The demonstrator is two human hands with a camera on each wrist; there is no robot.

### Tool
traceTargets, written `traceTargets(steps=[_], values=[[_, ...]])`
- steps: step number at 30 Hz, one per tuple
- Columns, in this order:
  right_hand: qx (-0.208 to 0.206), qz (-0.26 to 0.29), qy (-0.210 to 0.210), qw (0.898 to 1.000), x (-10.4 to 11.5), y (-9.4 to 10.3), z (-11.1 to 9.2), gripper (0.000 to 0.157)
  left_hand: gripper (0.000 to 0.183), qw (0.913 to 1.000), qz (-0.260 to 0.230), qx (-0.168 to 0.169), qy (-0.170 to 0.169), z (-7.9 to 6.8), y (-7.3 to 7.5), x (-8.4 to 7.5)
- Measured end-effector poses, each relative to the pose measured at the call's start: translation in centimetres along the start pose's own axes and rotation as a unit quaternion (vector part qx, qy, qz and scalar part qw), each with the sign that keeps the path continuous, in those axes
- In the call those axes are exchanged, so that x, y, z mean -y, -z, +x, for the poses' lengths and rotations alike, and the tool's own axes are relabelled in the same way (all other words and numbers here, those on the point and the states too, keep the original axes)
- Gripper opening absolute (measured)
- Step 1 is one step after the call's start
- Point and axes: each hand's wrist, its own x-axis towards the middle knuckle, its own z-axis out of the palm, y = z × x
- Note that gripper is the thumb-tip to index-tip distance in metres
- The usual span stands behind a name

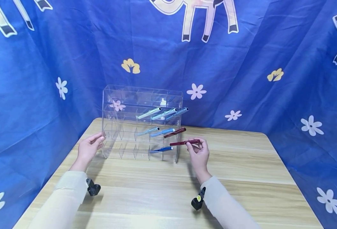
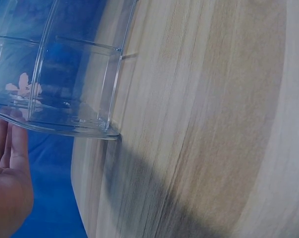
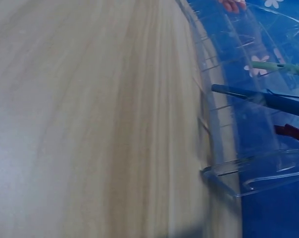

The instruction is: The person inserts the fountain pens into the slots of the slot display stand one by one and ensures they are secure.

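Note:
A clear tiered pen rack (image 1: 142, 138) stands on the table. My left hand (image 1: 88, 149) holds its left side edge, fingers against the clear side panel (image 2: 65, 130) in the left wrist view. With thumb and fingertips my right hand (image 1: 200, 156) pinches a dark red pen (image 1: 182, 142), level at the rack's lower right, its far end over the bottom tier. Beside it a dark blue pen (image 1: 161, 149) lies in that tier. Above are a teal pen (image 1: 148, 131), a blue pen (image 1: 162, 132) and another dark red pen (image 1: 175, 132). The right wrist view barely shows my right hand.
Higher up rest a pale green pen (image 1: 149, 113), a light cyan pen (image 1: 164, 114) and a grey-blue pen (image 1: 177, 114). A blue patterned curtain (image 1: 228, 76) surrounds the wooden table (image 1: 145, 194) at the back and sides.

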Motion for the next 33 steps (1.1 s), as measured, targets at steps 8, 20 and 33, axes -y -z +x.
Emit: traceTargets(steps=[8,20,33], values=[[0.021,-0.044,-0.005,0.999,0.8,-0.6,-1.0,0.027,0.048,1.0000,0.003,0.001,0.002,0.0,0.0,-0.1],[0.032,-0.100,-0.022,0.994,-1.1,-1.3,-1.4,0.022,0.048,0.9999,0.012,-0.001,0.003,0.0,0.0,0.0],[0.048,-0.166,-0.046,0.984,-2.8,-1.4,-2.1,0.024,0.049,0.9998,0.018,-0.003,0.003,-0.1,0.0,-0.1]])
